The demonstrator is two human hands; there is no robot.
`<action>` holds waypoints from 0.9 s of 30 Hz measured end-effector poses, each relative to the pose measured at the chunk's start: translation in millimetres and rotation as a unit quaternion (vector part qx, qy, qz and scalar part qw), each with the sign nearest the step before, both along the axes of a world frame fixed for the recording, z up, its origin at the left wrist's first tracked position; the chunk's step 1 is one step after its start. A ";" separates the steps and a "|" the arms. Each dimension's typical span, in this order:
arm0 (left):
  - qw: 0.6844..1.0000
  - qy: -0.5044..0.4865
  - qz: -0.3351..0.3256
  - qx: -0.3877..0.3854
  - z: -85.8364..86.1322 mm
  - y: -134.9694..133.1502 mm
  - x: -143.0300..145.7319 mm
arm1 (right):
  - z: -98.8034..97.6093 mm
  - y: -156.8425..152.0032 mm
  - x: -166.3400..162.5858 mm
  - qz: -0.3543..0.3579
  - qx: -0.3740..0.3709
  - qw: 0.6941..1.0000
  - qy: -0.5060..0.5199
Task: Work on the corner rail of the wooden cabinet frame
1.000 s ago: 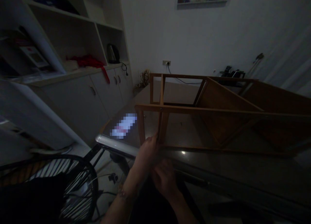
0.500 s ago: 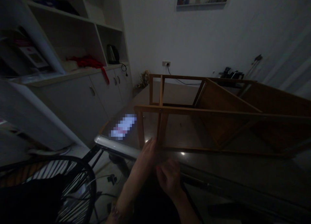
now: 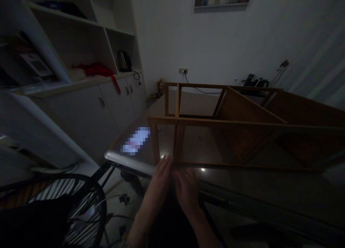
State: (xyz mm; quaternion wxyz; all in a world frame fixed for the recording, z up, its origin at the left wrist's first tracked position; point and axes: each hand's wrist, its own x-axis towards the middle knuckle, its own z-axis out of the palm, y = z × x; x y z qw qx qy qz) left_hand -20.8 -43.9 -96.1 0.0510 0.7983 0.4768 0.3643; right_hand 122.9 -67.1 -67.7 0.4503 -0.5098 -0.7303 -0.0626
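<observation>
A brown wooden shelf frame (image 3: 205,122) lies on its side on a dark glossy table (image 3: 215,183), with slanting panels inside its right part. My left hand (image 3: 161,176) is at the frame's lower front rail, close to the foot of an upright, its fingers bent over the rail. Beside it, my right hand (image 3: 187,187) is curled just below the same rail, fingers together. Whatever its fingertips hold, if anything, is hidden in the dark. A blurred-out bright phone-like rectangle (image 3: 136,140) lies at the table's left end.
A black slatted chair (image 3: 99,201) stands at lower left, with cables (image 3: 124,199) on the floor near it. White cabinets (image 3: 113,108) line the left wall, holding a kettle (image 3: 124,61) and red cloth (image 3: 94,69). Dark appliances (image 3: 254,82) stand behind the frame.
My right hand has moved up and forward to the rail, close beside my left hand. My left hand has shifted slightly, its fingers lower on the frame. The shelf frame looks unmoved.
</observation>
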 end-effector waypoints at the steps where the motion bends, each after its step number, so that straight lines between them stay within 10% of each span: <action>1: 1.000 -0.002 0.001 0.000 0.2 0.4 0.1 | 0.3 0.1 0.0 0.003 -0.001 1.000 0.001; 20: 0.997 0.044 -0.027 0.057 45.3 -7.9 -24.7 | -4.7 -3.6 3.4 0.038 -0.027 0.999 -0.018; 27: 0.963 -0.054 0.226 0.135 84.2 29.5 -67.9 | -1.2 -6.8 0.7 0.050 -0.018 0.999 0.002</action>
